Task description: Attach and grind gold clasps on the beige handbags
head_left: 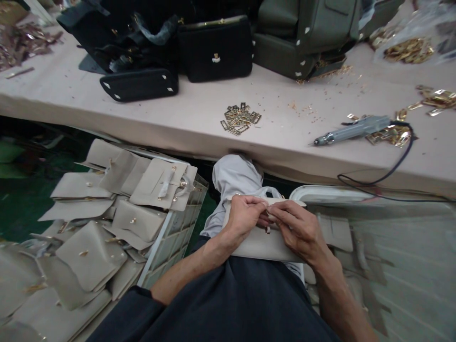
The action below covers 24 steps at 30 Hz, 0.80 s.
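Note:
A cream bag (265,244) lies across my lap, with a small metal fitting on its front below my fingers. My left hand (245,216) is closed at the bag's upper part, its fingertips pinched together. From the right, my right hand (297,225) meets it, thumb and fingers also pinched. The fingertips of both hands nearly touch; whatever small piece lies between them is too hidden to name.
On the table (199,126) are a pile of metal plates (239,118), an electric screwdriver (351,130) with a cable, black bags (215,50) and dark green bags (278,52). Crates of cream bags stand left (171,237) and right (402,194).

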Motion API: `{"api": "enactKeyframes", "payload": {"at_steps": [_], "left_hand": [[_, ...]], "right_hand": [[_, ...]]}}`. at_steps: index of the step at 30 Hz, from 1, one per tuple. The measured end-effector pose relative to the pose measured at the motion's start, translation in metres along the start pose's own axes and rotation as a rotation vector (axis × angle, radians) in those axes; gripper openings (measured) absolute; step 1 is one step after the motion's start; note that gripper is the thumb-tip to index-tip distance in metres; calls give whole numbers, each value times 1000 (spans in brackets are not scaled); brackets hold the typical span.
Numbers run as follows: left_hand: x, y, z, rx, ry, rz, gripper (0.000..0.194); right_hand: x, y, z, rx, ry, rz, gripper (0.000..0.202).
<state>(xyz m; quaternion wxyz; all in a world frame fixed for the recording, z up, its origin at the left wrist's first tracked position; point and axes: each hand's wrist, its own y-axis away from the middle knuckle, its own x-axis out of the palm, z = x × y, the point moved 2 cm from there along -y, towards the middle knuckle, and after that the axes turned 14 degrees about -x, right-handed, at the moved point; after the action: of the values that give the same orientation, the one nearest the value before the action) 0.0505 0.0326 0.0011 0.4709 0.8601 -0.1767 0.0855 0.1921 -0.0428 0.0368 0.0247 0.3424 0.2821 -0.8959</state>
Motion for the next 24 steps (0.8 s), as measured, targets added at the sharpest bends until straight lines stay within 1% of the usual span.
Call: {"api": "enactKeyframes", "payload": {"at_steps": [2, 3, 4, 7, 8, 9, 10, 12, 14, 16, 20, 24], "left_hand": [[2, 6, -1, 1, -53, 28, 17], [2, 10, -2, 37, -86, 24, 19], [2, 17, -3, 107, -128, -4, 21], [-1, 37, -8, 447, -279, -175, 23], [-1, 42, -9, 543, -317, -200, 24], [-2, 44, -11, 605, -343, -190, 26], [-3, 44, -11, 624, -359, -145, 29], [-5, 37, -12, 565, -366, -22, 34], [-8, 26, -11, 468, -332, 43, 34], [-12, 17, -10, 400, -273, 34, 33], [-13, 9, -7, 359, -233, -1, 32], [-8, 8, -7, 323, -226, 11, 34]], "right_hand": [[-1, -7, -2, 49, -18, -31, 32], [-3, -12, -3, 84, -42, -44, 27], [-6, -16, -4, 116, -73, -53, 22], [-13, -31, -7, 167, -177, -57, 15], [-14, -35, -8, 178, -208, -52, 15], [-14, -39, -10, 193, -237, -48, 15], [-13, -41, -11, 211, -263, -48, 16], [-8, -45, -15, 263, -309, -53, 16], [0, -47, -19, 332, -358, -62, 17], [8, -45, -23, 414, -428, -90, 18], [16, -37, -30, 535, -538, -146, 22], [18, -32, -35, 567, -471, -188, 21]]}}
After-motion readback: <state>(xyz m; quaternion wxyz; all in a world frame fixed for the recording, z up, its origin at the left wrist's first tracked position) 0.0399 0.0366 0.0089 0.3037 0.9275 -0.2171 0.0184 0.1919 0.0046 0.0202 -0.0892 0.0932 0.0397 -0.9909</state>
